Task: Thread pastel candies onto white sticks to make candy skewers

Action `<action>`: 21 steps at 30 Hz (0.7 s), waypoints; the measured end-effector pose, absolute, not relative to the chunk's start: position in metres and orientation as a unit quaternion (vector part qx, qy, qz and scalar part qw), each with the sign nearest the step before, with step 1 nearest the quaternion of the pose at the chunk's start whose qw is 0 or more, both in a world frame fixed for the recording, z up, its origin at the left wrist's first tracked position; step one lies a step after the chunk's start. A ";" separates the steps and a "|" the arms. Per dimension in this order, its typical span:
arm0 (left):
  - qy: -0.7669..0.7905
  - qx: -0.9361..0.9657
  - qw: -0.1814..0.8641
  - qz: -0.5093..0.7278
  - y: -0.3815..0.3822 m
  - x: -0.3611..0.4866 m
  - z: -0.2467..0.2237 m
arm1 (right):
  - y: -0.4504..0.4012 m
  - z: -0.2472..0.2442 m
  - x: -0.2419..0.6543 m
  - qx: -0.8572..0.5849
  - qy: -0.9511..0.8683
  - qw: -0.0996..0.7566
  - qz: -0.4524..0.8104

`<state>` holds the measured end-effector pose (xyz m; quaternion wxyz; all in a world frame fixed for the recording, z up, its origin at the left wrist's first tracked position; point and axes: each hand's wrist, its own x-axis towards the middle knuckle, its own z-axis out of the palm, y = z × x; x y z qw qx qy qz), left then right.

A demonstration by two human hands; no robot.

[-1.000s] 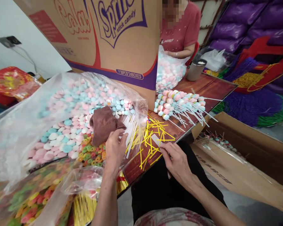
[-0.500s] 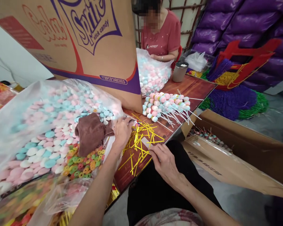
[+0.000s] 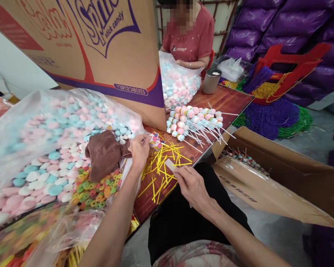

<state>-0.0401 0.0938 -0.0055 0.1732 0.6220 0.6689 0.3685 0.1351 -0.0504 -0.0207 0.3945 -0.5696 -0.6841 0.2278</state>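
Marshmallows (image 3: 55,190) in pink, blue and white fill a large clear plastic bag (image 3: 36,98) that lies open toward the person, with gummy rings (image 3: 97,189) heaped just beside them and a brown cloth (image 3: 104,157) resting on top. Nearer the body, another clear bag (image 3: 30,230) holds more rings. The left hand (image 3: 139,150) is at the big bag's right edge, fingers bent beside a small printed wrapper (image 3: 156,141); I cannot tell whether it grips anything. The right hand (image 3: 190,185) is closed on a flat white strip (image 3: 170,164), whose far end lies among loose yellow ties (image 3: 164,159) on the table (image 3: 233,100). Behind them, marshmallow skewers (image 3: 193,120) lie stacked beside a tall carton (image 3: 105,70), its contents hidden. Past it, a seated co-worker (image 3: 190,44) has a second marshmallow bag (image 3: 180,83), near a grey cup (image 3: 211,81). To the right, an open cardboard box (image 3: 236,189) contains small colourful pieces, partly hidden under clear plastic
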 end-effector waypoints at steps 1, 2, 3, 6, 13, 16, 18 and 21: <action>0.658 0.635 0.149 0.375 0.086 -0.039 -0.001 | -0.046 -0.016 0.135 -0.571 -0.662 0.411 0.257; 0.642 0.659 0.125 0.372 0.077 -0.037 0.005 | -0.040 -0.012 0.134 -0.575 -0.633 0.431 0.288; 0.630 0.673 0.104 0.372 0.066 -0.034 0.010 | -0.033 -0.007 0.133 -0.578 -0.598 0.454 0.320; 0.593 0.708 0.124 0.365 0.034 -0.023 0.022 | -0.009 0.002 0.125 -0.549 -0.478 0.521 0.445; 0.629 0.552 0.236 0.493 -0.028 -0.014 0.015 | 0.004 0.005 0.108 -0.453 -0.329 0.578 0.593; 0.587 0.464 0.444 0.493 -0.043 -0.007 0.005 | -0.002 0.005 0.108 -0.465 -0.337 0.583 0.575; 0.529 0.378 0.575 0.497 -0.046 0.001 0.003 | -0.005 0.007 0.109 -0.472 -0.341 0.587 0.562; 0.444 0.245 0.651 0.564 -0.037 0.009 0.007 | -0.009 0.011 0.113 -0.463 -0.356 0.588 0.560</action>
